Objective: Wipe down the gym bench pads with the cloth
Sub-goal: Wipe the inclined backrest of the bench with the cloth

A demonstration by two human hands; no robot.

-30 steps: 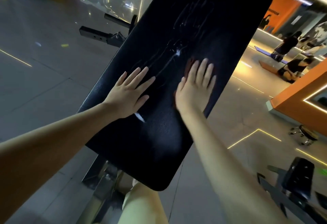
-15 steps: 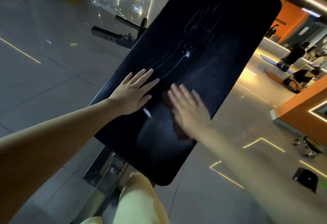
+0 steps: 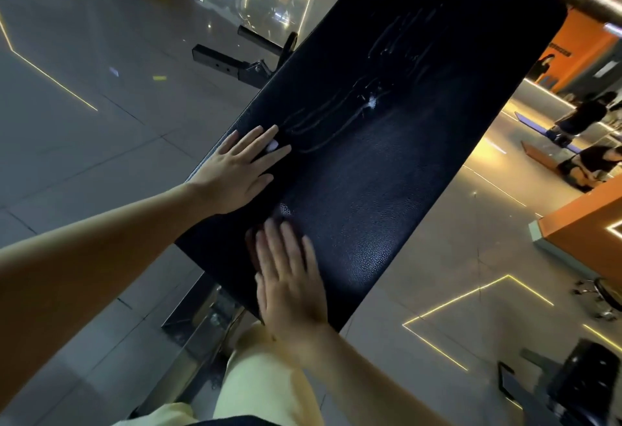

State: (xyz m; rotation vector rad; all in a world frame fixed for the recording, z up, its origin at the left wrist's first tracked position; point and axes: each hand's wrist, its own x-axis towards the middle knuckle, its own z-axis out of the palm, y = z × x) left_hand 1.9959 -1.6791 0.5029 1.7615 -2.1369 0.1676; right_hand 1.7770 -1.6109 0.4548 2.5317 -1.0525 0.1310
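A long black bench pad (image 3: 387, 163) slopes up and away from me, with pale wet streaks on its upper half. My left hand (image 3: 235, 169) lies flat on the pad's left edge, fingers spread and straight. My right hand (image 3: 289, 277) presses flat near the pad's lower end. Under its fingers lies a dark reddish-brown cloth (image 3: 253, 240), only its left rim showing past the fingers.
The bench's metal frame (image 3: 202, 321) runs down below the pad beside my knee (image 3: 266, 375). A black steel base bar (image 3: 229, 63) lies on the tiled floor behind. People sit at the far right (image 3: 592, 163). More black equipment (image 3: 579, 378) stands at lower right.
My right hand has slid with the cloth from the pad's middle down toward its lower end. My left hand has stayed flat on the left edge.
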